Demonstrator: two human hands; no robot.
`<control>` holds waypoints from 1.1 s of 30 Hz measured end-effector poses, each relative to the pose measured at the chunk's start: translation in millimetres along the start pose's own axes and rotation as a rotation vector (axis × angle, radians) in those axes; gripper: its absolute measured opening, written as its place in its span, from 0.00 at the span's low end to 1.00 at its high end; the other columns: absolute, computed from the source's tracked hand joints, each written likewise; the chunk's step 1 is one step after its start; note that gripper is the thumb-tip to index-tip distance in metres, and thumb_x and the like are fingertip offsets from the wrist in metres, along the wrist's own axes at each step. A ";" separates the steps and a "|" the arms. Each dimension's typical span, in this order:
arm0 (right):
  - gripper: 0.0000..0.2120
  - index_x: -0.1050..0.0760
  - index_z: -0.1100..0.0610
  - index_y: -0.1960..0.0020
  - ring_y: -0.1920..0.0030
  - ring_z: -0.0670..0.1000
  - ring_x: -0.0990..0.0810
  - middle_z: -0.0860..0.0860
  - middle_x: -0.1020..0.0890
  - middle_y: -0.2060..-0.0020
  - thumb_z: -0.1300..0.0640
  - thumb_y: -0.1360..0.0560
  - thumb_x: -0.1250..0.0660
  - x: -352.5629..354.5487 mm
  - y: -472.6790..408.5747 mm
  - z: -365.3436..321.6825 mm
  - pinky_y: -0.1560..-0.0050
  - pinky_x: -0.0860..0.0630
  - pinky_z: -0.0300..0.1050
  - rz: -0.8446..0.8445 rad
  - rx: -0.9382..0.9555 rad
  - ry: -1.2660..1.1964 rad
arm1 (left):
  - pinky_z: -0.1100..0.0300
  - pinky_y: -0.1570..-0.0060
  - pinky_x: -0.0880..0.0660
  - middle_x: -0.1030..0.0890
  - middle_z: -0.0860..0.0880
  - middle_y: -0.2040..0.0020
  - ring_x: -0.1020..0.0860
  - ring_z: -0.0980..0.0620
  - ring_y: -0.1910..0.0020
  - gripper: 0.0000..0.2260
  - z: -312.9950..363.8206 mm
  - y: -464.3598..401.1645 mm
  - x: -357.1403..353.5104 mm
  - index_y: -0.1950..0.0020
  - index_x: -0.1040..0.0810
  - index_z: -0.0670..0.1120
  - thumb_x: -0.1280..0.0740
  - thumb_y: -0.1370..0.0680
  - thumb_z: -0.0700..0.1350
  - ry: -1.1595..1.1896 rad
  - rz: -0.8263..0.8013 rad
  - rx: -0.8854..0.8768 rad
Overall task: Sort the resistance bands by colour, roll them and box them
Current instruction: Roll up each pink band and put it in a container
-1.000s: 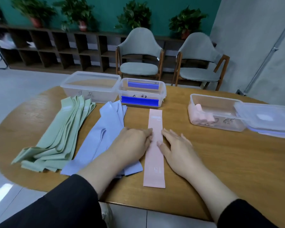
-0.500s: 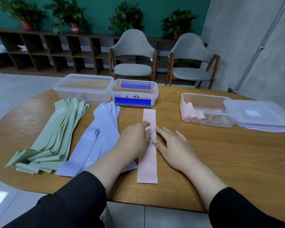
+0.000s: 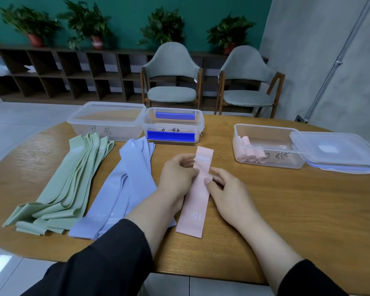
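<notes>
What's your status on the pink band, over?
Left hand and right hand both pinch the flat pink band, unrolled. Pink rolls boxed. Nothing in the way.

Teal wall (image 3: 126, 16), grey chairs (image 3: 172, 77), dark cubby shelving (image 3: 58, 73).

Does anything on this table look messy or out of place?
Nothing much. The green bands and blue bands lie in loose, fanned piles, and a lid rests askew on the rim of the pink box. Both hands touch one flat pink band.
</notes>
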State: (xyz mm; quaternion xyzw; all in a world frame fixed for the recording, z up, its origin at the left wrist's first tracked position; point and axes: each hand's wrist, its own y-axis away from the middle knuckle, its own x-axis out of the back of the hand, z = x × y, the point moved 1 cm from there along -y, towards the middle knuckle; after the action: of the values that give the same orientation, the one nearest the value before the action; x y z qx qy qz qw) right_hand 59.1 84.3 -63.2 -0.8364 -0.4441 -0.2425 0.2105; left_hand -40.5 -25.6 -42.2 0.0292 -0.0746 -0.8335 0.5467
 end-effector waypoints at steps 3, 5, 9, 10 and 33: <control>0.16 0.25 0.48 0.35 0.49 0.38 0.18 0.45 0.14 0.47 0.57 0.21 0.31 5.9 3.7 -6.0 0.50 0.25 0.31 0.083 -0.066 -0.280 | 0.58 0.51 0.18 0.17 0.47 0.44 0.17 0.49 0.47 0.16 11.7 3.9 -10.3 0.44 0.19 0.48 0.33 0.23 0.29 0.291 -0.005 0.079; 0.16 0.25 0.45 0.42 0.54 0.40 0.17 0.45 0.13 0.53 0.64 0.22 0.32 12.3 5.0 -11.0 0.57 0.24 0.30 0.105 -0.090 -0.489 | 0.57 0.52 0.17 0.17 0.45 0.44 0.17 0.47 0.47 0.15 20.0 6.3 -18.7 0.41 0.20 0.44 0.34 0.22 0.28 0.405 -0.018 0.119; 0.23 0.24 0.51 0.34 0.46 0.44 0.16 0.46 0.15 0.45 0.69 0.25 0.32 25.0 -1.8 -8.4 0.46 0.20 0.44 0.123 -0.144 -0.530 | 0.52 0.43 0.19 0.19 0.47 0.40 0.19 0.48 0.42 0.16 25.6 4.1 -27.9 0.37 0.20 0.47 0.33 0.21 0.32 0.290 -0.061 0.087; 0.25 0.25 0.52 0.31 0.45 0.43 0.18 0.45 0.16 0.41 0.68 0.25 0.31 29.3 -4.6 -5.5 0.43 0.21 0.44 0.121 -0.141 -0.394 | 0.53 0.42 0.20 0.19 0.49 0.37 0.20 0.50 0.40 0.16 24.0 1.9 -26.8 0.35 0.21 0.49 0.32 0.20 0.35 0.113 -0.073 0.027; 0.06 0.23 0.44 0.52 0.36 0.45 0.26 0.37 0.25 0.42 0.48 0.26 0.27 74.7 60.9 38.7 0.38 0.34 0.36 -0.399 0.396 0.218 | 0.60 0.36 0.36 0.26 0.60 0.39 0.32 0.61 0.39 0.15 -30.0 71.3 20.1 0.46 0.22 0.55 0.37 0.23 0.64 -1.064 -0.485 -0.819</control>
State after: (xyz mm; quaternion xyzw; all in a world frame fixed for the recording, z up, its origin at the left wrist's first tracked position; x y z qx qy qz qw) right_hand 155.5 122.7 -58.0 -0.6444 -0.6131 -0.2762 0.3640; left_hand 20.1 -74.7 -60.1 -0.5735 -0.0039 -0.7938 0.2024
